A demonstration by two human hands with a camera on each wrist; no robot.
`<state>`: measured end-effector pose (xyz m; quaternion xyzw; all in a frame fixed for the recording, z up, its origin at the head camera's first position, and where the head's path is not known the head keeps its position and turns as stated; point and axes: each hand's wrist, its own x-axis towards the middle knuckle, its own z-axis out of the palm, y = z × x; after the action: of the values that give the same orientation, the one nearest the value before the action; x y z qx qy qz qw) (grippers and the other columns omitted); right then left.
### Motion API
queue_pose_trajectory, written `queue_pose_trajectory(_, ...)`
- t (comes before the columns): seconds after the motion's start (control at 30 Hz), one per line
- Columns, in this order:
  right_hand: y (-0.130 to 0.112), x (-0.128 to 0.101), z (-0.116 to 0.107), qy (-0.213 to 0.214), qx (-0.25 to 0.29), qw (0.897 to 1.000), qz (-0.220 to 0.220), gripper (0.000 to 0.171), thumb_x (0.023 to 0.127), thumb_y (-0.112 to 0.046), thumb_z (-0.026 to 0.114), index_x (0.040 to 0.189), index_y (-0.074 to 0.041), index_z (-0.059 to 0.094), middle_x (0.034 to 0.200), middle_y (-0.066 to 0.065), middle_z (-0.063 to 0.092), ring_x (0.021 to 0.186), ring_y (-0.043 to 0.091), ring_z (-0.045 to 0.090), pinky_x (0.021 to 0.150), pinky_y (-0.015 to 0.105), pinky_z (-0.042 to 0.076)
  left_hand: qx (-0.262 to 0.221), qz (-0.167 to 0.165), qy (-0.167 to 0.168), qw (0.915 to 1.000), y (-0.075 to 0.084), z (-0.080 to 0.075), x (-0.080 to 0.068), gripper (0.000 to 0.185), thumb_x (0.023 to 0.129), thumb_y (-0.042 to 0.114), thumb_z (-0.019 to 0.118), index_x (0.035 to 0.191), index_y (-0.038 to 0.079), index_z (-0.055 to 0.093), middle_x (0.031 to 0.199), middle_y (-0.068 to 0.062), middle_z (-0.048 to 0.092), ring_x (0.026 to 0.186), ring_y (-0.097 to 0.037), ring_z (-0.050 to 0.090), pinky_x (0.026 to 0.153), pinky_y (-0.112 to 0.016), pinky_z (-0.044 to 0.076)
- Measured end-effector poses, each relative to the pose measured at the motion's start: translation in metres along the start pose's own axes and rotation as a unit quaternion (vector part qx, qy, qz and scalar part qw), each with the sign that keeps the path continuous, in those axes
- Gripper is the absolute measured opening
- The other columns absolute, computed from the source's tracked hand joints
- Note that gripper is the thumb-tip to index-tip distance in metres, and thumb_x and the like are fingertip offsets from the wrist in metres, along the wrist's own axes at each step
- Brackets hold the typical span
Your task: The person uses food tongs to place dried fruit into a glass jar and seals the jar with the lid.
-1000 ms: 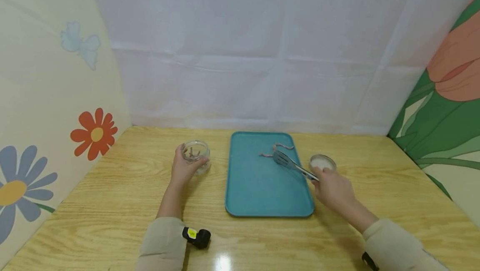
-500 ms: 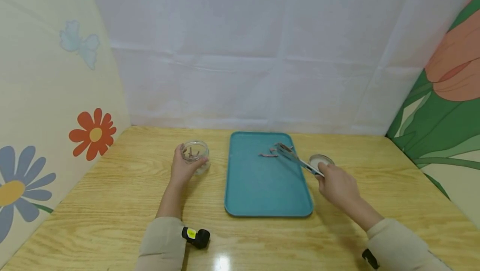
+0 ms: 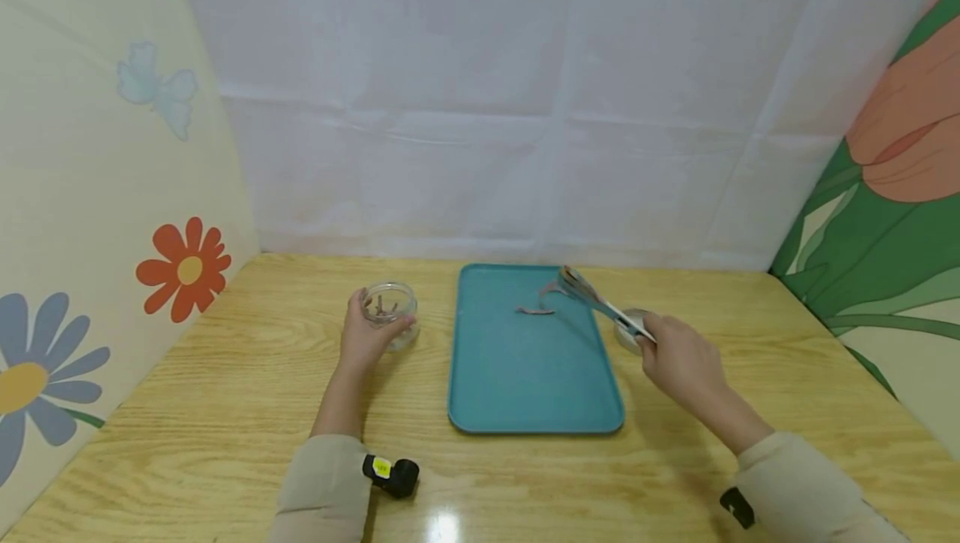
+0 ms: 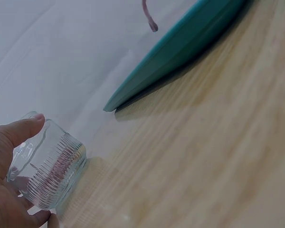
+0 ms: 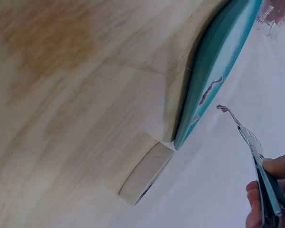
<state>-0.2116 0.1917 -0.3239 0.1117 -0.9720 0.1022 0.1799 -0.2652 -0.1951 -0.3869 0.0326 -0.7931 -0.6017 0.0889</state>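
head view high; wrist views share tray (image 3: 525, 376).

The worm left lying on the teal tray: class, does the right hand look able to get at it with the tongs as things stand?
Probably yes. The right hand holds the tongs just above the tray, nothing lies between them and the worm, but their tips already pinch another worm.

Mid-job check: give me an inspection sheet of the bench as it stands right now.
Surface: wooden table, glossy.
Job's things: teal tray with one worm-like strip on it; tongs lifting another strip; glass jar holding strips; jar lid right of tray.
Clutter: nothing seen.
Grippers: left hand holds jar; right hand grips tongs.
Cables: nothing seen.
Surroundings: white backdrop, flower-printed side panels.
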Motion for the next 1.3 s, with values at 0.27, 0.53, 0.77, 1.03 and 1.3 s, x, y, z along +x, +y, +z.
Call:
queue_pose_trajectory(0.27, -0.011, 0.007, -0.007, 0.011, 0.03, 0.999, 0.007, 0.018, 0.083, -0.014, 0.057, 0.07, -0.012, 0.045, 0.058, 0.001, 0.041, 0.046, 0.016, 0.035, 0.037, 0.028, 0.026, 0.007, 0.001, 0.005, 1.0, 0.001, 0.002, 0.002, 0.098, 0.071, 0.031, 0.07, 0.138, 0.009, 0.002, 0.138, -0.02, 0.015, 0.121, -0.038, 0.02, 0.095, -0.047, 0.024)
queue_pose_trajectory(0.53, -0.035, 0.02, -0.012, 0.028, 0.055, 0.998, 0.006, 0.023, 0.083, -0.017, 0.057, 0.066, -0.014, 0.042, 0.056, 0.0, 0.04, 0.046, 0.015, 0.036, 0.037, 0.029, 0.026, 0.009, -0.005, 0.005, 0.9999, 0.002, 0.002, 0.001, 0.099, 0.071, 0.031, 0.071, 0.138, 0.009, 0.002, 0.138, -0.019, 0.014, 0.122, -0.038, 0.019, 0.095, -0.047, 0.023)
queue_pose_trajectory(0.77, -0.059, 0.029, -0.014, 0.05, 0.078, 0.996, -0.013, 0.023, 0.083, -0.018, 0.058, 0.066, -0.014, 0.043, 0.056, 0.0, 0.04, 0.047, 0.015, 0.036, 0.037, 0.028, 0.027, 0.004, -0.007, 0.002, 1.0, 0.003, 0.001, 0.0, 0.1, 0.071, 0.031, 0.071, 0.138, 0.009, 0.0, 0.138, -0.02, 0.012, 0.122, -0.038, 0.018, 0.095, -0.047, 0.023)
queue_pose_trajectory(1.03, -0.086, 0.036, -0.012, 0.085, 0.116, 0.987, -0.066, 0.024, 0.082, -0.015, 0.06, 0.065, -0.013, 0.042, 0.056, -0.001, 0.038, 0.046, 0.013, 0.033, 0.038, 0.027, 0.026, 0.017, -0.002, 0.003, 0.9999, 0.001, 0.0, 0.002, 0.099, 0.071, 0.032, 0.07, 0.138, 0.006, 0.002, 0.137, -0.021, 0.015, 0.122, -0.038, 0.018, 0.096, -0.047, 0.02)
queue_pose_trajectory(1.3, -0.109, 0.037, -0.011, 0.072, 0.135, 0.985, -0.085, 0.023, 0.083, -0.016, 0.058, 0.067, -0.014, 0.041, 0.059, -0.004, 0.039, 0.046, 0.013, 0.033, 0.039, 0.025, 0.026, 0.019, -0.001, 0.004, 0.9998, 0.001, 0.0, 0.001, 0.097, 0.072, 0.03, 0.07, 0.137, 0.005, 0.002, 0.136, -0.023, 0.015, 0.122, -0.039, 0.018, 0.097, -0.047, 0.02)
